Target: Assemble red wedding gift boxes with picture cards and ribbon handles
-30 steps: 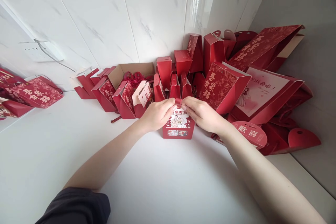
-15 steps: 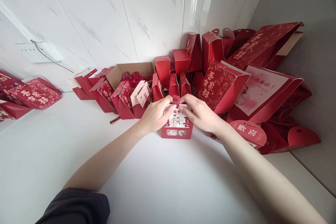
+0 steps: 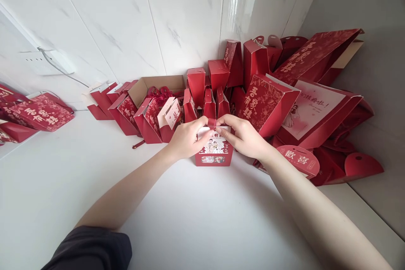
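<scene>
A small red and white box (image 3: 213, 160) with a printed couple and a cut-out window stands upright on the white table (image 3: 177, 215). At its top edge is a red ribbon (image 3: 211, 123). My left hand (image 3: 192, 137) pinches the ribbon from the left, thumb and fingers closed. From the right, my right hand (image 3: 243, 134) pinches it too, and the fingertips of both hands nearly meet. The fingers partly cover the upper front of the box.
Behind stand several small red boxes (image 3: 196, 85) and an open cardboard box (image 3: 139, 89) with red ribbons inside. Large red bags (image 3: 268, 101) crowd the right. More red boxes (image 3: 42, 112) lie at the far left, below a wall socket with a cable.
Both hands remain at the ribbon; the fingertips have shifted slightly, with the left thumb nearer the middle. A little more of the box's printed front shows.
</scene>
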Tool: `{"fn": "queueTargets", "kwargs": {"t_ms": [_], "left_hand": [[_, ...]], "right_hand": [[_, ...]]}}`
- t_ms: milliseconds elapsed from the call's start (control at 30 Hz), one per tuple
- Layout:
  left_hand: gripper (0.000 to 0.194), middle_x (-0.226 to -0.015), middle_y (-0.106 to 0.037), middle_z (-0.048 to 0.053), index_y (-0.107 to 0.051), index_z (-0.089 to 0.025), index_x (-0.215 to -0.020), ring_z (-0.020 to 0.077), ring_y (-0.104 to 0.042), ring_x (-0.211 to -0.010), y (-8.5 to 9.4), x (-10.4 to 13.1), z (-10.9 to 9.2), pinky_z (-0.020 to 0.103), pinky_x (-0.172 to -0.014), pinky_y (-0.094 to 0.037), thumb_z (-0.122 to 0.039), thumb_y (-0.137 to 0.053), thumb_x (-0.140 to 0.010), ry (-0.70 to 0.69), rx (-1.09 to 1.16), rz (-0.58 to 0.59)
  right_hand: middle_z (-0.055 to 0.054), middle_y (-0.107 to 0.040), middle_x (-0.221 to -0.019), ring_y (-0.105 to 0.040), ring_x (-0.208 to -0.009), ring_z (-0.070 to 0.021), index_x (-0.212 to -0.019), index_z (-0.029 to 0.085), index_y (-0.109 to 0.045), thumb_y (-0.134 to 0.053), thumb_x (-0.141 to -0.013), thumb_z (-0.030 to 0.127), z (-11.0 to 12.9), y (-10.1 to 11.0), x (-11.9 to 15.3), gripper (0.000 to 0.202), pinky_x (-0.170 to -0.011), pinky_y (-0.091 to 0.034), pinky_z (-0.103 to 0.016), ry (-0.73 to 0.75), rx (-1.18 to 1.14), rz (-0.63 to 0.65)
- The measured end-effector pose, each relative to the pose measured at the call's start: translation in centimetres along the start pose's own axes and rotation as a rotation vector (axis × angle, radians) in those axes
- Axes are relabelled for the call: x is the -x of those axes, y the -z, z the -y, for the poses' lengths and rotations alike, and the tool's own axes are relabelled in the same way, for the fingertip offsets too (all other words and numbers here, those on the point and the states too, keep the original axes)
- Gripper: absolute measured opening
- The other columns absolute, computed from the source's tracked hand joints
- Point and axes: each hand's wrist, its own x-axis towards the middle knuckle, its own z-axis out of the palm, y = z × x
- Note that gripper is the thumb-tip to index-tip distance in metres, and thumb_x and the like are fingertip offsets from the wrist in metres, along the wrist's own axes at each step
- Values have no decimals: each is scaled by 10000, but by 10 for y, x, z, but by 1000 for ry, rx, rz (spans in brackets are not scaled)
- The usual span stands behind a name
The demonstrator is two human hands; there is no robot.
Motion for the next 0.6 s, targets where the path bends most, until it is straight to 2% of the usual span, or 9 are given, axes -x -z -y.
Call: {"fn": "queueTargets", "kwargs": {"t_ms": [100,167,300,400,500,600], "left_hand": [[258,-911,-714,3,-601,-209,-987,165,-665,-766,-2,0,-4,272,-676,-470,-403,-694,-846,53,73,-59],[232,-874,-716,7,-635,-206,-935,168,-658,-758,-4,-1,-5,279,-689,-479,-410,-696,-846,85,97,-79],[217,-729,-668,6,-668,-185,-774,153,-600,-681,-5,-2,-6,267,-619,-439,-386,-677,-857,140,96,-87],[267,-681,-628,-6,-643,-171,-683,133,-567,-651,-4,-3,-7,257,-601,-412,-381,-691,-840,154,138,-91],[263,-727,-653,7,-663,-162,-712,136,-578,-685,-4,-3,-6,253,-616,-424,-388,-685,-845,163,233,-77],[262,-681,-638,-3,-680,-159,-746,124,-551,-635,-6,-3,-4,242,-568,-398,-402,-682,-846,217,294,-29]], "right_hand": [[-65,-604,-1048,-591,-965,-211,-1010,227,-538,-511,-961,238,3,2,0,57,-855,-490,-372,47,-68,-131],[-67,-599,-1025,-582,-999,-225,-981,232,-557,-529,-954,252,6,2,0,43,-898,-489,-402,102,-57,-191],[-74,-606,-1026,-590,-1022,-233,-975,239,-622,-596,-934,288,7,-2,0,69,-916,-499,-416,162,-24,-180],[-65,-624,-1006,-610,-958,-218,-948,234,-633,-588,-943,284,5,-8,0,68,-861,-510,-391,117,-43,-191],[-44,-641,-915,-605,-838,-190,-906,216,-629,-590,-943,278,3,-11,0,82,-773,-499,-354,28,-75,-197],[-37,-653,-882,-604,-801,-177,-895,200,-629,-612,-927,306,1,-12,0,111,-731,-493,-329,-77,-169,-191]]}}
